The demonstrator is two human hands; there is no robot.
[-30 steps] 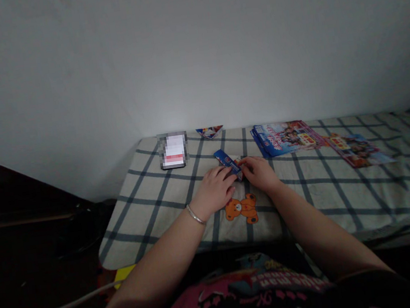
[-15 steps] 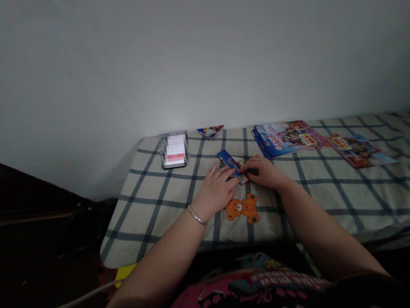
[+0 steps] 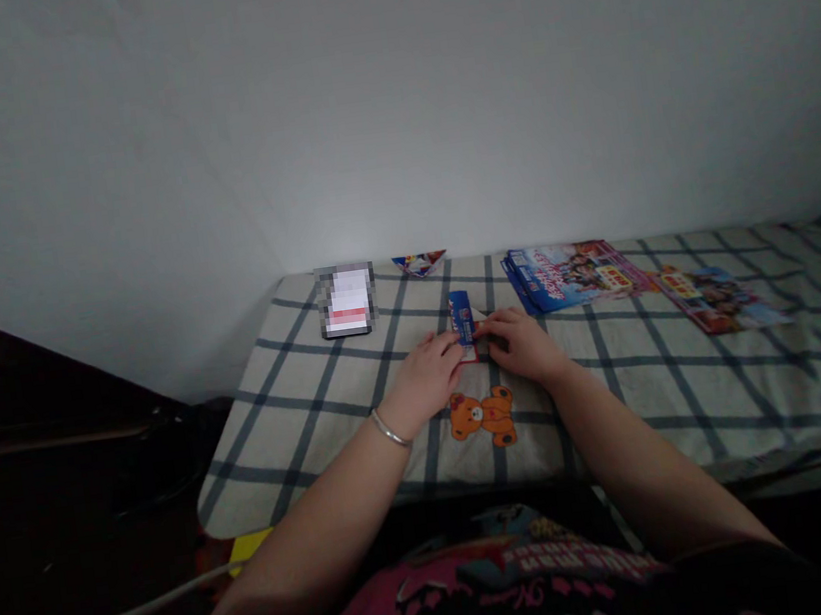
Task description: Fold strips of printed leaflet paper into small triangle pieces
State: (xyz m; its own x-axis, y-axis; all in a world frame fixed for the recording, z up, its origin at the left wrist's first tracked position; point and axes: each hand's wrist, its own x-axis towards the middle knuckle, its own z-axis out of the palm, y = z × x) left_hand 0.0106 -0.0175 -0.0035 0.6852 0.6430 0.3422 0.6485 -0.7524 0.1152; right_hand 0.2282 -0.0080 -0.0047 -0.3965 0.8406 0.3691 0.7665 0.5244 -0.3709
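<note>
A folded piece of blue printed paper [image 3: 463, 316] lies on the checked cloth, its long side running away from me. My left hand [image 3: 428, 374], with a silver bangle at the wrist, has its fingertips on the paper's left edge and lower part. At the paper's right edge, my right hand [image 3: 524, 343] pinches with thumb and forefinger. The orange bear print [image 3: 486, 416] on the cloth is just below the paper. Farther back, against the wall, sits a small folded paper triangle [image 3: 420, 264].
A phone [image 3: 347, 301] with a lit, blurred screen lies at the back left. To the right are a stack of printed flyers [image 3: 565, 277] and another flyer [image 3: 723, 299]. The checked tablecloth [image 3: 284, 445] covers the table, which meets a white wall [image 3: 383, 99].
The folded paper has turned from a slant to nearly straight away from me and looks narrower, its pale right part no longer showing. Both hands have shifted slightly with it.
</note>
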